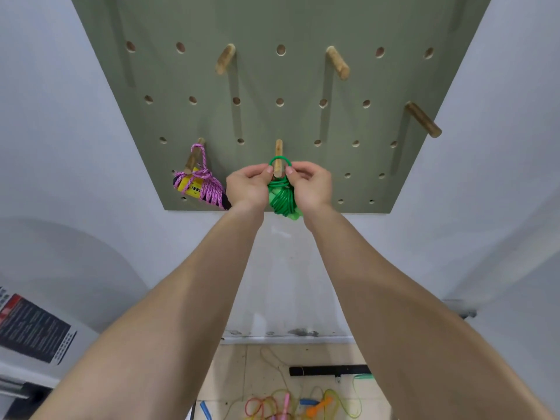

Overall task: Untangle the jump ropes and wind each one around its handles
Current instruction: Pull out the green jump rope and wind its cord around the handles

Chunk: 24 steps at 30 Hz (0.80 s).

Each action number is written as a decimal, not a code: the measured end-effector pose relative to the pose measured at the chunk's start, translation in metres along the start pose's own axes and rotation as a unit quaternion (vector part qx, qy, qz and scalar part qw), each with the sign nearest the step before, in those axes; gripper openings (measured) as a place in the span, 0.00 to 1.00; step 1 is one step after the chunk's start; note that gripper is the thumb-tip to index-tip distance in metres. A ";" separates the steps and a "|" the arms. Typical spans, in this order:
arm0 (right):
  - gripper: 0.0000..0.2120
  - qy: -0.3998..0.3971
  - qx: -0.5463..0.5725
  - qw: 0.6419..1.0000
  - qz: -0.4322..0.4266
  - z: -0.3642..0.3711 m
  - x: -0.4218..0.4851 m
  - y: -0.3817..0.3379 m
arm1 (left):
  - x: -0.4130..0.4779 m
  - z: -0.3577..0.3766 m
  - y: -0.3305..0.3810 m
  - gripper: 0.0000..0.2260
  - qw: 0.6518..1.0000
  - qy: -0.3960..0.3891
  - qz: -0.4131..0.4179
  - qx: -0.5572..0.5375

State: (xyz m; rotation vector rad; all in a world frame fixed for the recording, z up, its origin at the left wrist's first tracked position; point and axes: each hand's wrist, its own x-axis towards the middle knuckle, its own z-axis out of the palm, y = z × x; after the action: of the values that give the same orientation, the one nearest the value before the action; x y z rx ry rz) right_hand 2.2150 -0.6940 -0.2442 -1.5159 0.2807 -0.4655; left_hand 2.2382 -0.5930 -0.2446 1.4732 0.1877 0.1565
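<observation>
A green jump rope (283,197), wound into a bundle around its handles, hangs between my hands in front of an olive pegboard (272,86). Its top loop arches over a wooden peg (278,153). My left hand (248,184) pinches the loop's left side and my right hand (309,183) pinches its right side. A pink braided rope (203,183), wound around yellow and black handles, hangs from the peg (194,159) to the left. On the floor below lies a tangle of ropes (303,404) in yellow, pink, orange, blue and green.
Three more wooden pegs (338,62) stick out of the pegboard higher up. A black bar (328,370) lies on the tiled floor near the wall. A white appliance with a printed label (30,328) stands at the lower left.
</observation>
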 end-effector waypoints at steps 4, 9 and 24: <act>0.04 -0.022 -0.029 0.999 -0.006 0.005 0.017 0.004 | 0.021 0.004 0.000 0.04 0.999 -0.011 0.021 0.048; 0.04 -0.027 -0.092 0.995 -0.027 0.010 0.030 0.010 | 0.033 0.004 -0.001 0.03 0.993 -0.036 0.051 0.098; 0.24 -0.072 -0.435 0.897 -0.032 -0.019 -0.017 -0.021 | -0.009 -0.064 0.032 0.21 0.852 -0.106 0.163 0.487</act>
State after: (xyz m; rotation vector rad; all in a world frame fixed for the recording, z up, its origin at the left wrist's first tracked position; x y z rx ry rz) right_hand 2.1888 -0.7033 -0.2260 -2.4312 0.3443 -0.2752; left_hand 2.2152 -0.5296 -0.2177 2.5250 -0.2114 0.1796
